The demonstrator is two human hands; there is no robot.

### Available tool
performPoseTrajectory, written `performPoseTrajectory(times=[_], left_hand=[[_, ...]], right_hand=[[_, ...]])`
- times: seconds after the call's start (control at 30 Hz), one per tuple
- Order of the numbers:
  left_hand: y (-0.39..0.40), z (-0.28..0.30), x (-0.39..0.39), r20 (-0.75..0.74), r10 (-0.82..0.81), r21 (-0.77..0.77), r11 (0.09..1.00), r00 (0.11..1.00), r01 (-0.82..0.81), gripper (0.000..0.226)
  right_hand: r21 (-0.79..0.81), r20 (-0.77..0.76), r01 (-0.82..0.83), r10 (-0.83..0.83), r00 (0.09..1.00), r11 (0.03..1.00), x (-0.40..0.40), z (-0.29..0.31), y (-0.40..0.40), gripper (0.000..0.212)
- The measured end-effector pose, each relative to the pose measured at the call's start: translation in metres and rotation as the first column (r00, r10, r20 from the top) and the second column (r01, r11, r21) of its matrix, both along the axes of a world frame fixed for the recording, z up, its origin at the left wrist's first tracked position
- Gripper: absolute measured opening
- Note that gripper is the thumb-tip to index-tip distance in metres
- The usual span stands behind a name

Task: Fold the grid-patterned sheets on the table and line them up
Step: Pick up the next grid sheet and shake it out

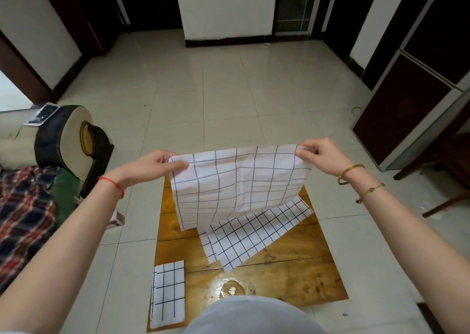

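My left hand (155, 163) and right hand (320, 155) pinch the sheet's (236, 183) top corners (so it hangs flat) above the desk (292, 270).

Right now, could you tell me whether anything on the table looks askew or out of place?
Yes: the unfolded sheets lie at a slant across the wooden table, overlapping unevenly, unlike the folded stack squared at its near left corner. Both hands hold another sheet above.

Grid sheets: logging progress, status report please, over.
Left hand and right hand pinch raised sheet by top corners. Loose sheets on table; folded stack near left. Nothing obstructing.
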State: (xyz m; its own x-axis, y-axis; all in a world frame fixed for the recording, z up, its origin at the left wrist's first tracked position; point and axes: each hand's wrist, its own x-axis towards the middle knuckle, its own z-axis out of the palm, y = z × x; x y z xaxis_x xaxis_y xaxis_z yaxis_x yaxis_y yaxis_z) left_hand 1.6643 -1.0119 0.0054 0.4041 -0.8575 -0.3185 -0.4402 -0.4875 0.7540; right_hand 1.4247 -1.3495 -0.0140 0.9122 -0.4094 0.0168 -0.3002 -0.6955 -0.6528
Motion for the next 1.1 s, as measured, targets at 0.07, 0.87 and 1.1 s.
performPoseTrajectory(times=[0.07,0.87,1.1], left_hand=[[0.000,0.002,0.003,-0.044,0.029,0.014,0.999,0.999,-0.029,0.036],[-0.071,-0.155,0.090,0.021,0.464,0.007,0.885,0.885,-0.465,0.030],[-0.076,-0.191,0.081,0.061,0.517,-0.004,0.856,0.854,-0.517,0.018]], right_hand=[[0.094,-0.002,0.001,0.000,1.000,0.996,0.005,-0.002,-0.002,0.013],[0.113,-0.181,0.353,-0.331,0.926,0.929,0.138,-0.153,-0.057,0.024],[0.081,-0.245,0.335,-0.307,0.920,0.939,0.134,-0.187,-0.065,0.022]])
